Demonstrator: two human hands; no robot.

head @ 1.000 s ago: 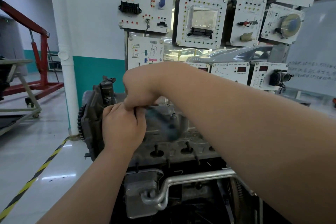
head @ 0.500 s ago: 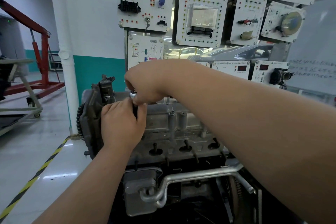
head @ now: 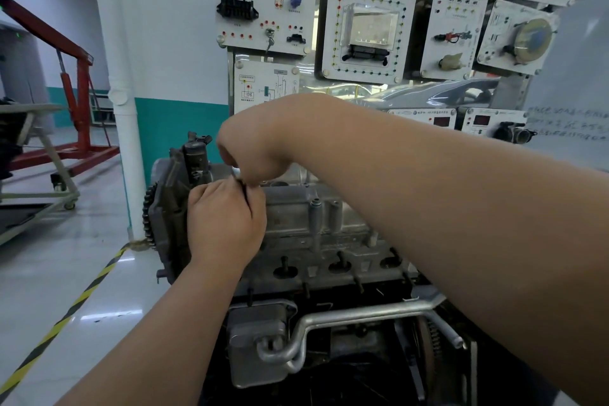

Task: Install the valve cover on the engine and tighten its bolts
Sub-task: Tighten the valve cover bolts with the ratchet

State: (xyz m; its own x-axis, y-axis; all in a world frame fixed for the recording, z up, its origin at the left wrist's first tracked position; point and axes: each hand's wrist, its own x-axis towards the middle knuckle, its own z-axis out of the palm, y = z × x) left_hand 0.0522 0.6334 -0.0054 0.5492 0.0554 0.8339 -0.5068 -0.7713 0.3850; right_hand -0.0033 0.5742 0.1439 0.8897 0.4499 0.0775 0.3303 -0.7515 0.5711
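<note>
- your left grip (head: 227, 227) is down at the left end of the valve cover (head: 290, 208), fingers curled round the dark shaft of a small tool (head: 235, 171)
- your right grip (head: 253, 148) comes in from above with the arm crossing the whole view; the wrist is bent down and the fingertips are pinching the shiny top end of that same tool
- the two are touching, right stacked on left, and they hide most of the tool, so I can't tell exactly what kind it is or what it sits on
- the valve cover is the silver casting sitting on top of the engine (head: 329, 254), running from your hands off to the right, under your forearm
- just left of your hands is the dark timing cover (head: 166, 208), with a toothed sprocket (head: 146, 217) poking out at its left edge
- lower on the front of the engine a bent metal pipe (head: 356, 315) runs across
- behind it all, white training boards (head: 365, 30) with plugs and sensors cover the wall
- over on the left there's a white drainpipe (head: 127, 128), a red engine crane (head: 79, 102) and yellow-black tape (head: 75, 303) on the floor
</note>
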